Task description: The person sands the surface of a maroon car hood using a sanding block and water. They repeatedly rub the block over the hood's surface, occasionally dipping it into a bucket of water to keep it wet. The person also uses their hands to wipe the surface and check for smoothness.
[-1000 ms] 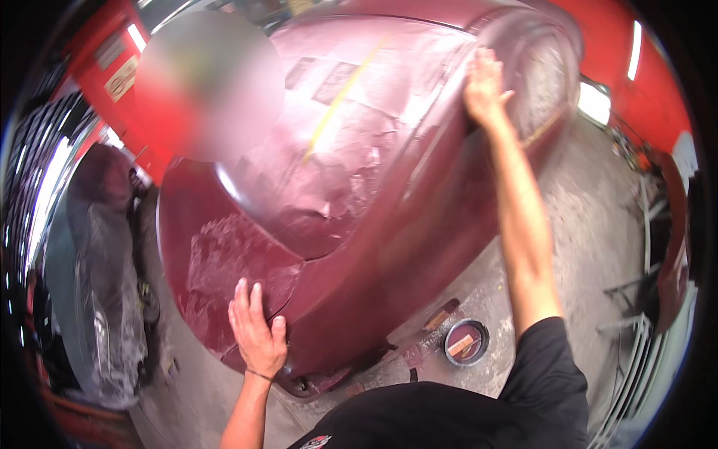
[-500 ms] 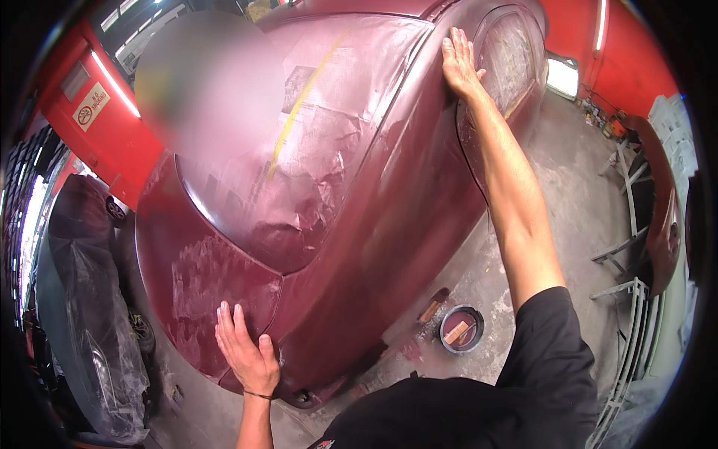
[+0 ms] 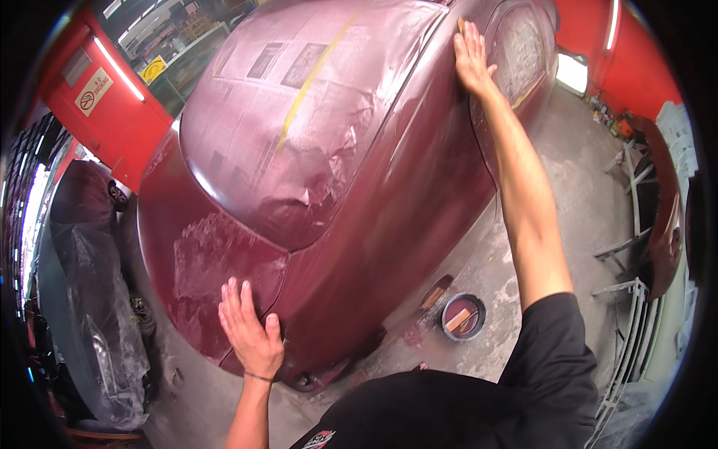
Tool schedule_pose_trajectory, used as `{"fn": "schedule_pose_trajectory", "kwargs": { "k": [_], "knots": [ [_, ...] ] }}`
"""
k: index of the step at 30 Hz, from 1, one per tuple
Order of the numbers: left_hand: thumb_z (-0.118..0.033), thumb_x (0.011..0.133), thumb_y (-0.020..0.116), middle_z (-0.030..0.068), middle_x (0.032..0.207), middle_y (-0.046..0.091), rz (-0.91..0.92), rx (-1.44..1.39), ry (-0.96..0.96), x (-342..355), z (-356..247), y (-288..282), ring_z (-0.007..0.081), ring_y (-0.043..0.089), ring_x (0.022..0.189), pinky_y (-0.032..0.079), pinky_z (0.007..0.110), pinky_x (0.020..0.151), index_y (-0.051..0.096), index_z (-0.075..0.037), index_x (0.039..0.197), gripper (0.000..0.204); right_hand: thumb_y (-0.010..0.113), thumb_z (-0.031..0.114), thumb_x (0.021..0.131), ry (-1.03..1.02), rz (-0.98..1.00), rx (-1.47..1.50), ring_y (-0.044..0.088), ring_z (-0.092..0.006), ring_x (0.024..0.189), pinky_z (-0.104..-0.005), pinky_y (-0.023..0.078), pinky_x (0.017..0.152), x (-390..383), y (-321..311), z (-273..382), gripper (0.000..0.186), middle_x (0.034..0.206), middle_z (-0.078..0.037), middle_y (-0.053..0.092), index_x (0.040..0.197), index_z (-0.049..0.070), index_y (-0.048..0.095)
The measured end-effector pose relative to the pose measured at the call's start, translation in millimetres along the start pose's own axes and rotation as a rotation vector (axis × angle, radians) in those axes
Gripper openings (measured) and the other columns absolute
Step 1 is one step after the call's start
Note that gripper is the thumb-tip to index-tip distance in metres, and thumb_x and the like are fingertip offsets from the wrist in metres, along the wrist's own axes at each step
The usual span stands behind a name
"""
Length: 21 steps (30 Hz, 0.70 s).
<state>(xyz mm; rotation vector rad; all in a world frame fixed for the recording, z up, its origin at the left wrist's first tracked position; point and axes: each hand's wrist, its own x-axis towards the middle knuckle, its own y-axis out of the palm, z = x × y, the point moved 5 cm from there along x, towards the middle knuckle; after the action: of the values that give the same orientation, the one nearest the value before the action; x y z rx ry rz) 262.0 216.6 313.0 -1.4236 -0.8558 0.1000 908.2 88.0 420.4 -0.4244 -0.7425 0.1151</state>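
My left hand lies with fingers spread on the maroon rear panel of a car, near a panel seam. Pale, dull patches mark that panel. My right hand, at the end of my outstretched arm, rests with straight fingers high on the maroon body strip between two masked windows. A small yellowish bit shows at its fingertips; I cannot make out what it is. The large window is covered with crinkled, overspray-pink masking and a yellow tape strip, and the side window is masked too.
On the concrete floor sit a bucket with a block in it and a wooden piece. A plastic-covered car stands at left, by red walls. Metal stands and a loose maroon panel line the right.
The view has shifted and tilted slightly. Both hands stay in much the same places on the car, and a yellowish bit now shows at my right fingertips.
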Motion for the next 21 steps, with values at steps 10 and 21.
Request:
{"fn": "schedule_pose_trajectory", "kwargs": {
  "k": [10, 21],
  "knots": [
    [-0.042, 0.108, 0.054, 0.0236, 0.176, 0.027, 0.121, 0.082, 0.193, 13, -2, 3, 0.0477, 0.018, 0.164, 0.012, 0.069, 0.129, 0.036, -0.004, 0.167, 0.072, 0.033, 0.043, 0.118, 0.038, 0.151, 0.016, 0.002, -0.0369, 0.169, -0.0765, -0.001, 0.126, -356, 28, 62, 0.069, 0.185, -0.01, 0.005, 0.177, 0.015, 0.009],
    [-0.045, 0.109, 0.061, 0.0071, 0.169, 0.048, -0.196, 0.052, 1.159, 260, -245, 65, 0.0295, 0.035, 0.162, 0.019, 0.061, 0.131, 0.058, -0.02, 0.155, 0.053, 0.066, 0.039, 0.109, 1.238, -0.357, 1.436, 0.062, -0.0242, 0.136, -0.0525, 0.054, 0.114, -594, -131, -54, 0.05, 0.146, -0.006, 0.066, 0.151, 0.014, 0.056]
  ]
}}
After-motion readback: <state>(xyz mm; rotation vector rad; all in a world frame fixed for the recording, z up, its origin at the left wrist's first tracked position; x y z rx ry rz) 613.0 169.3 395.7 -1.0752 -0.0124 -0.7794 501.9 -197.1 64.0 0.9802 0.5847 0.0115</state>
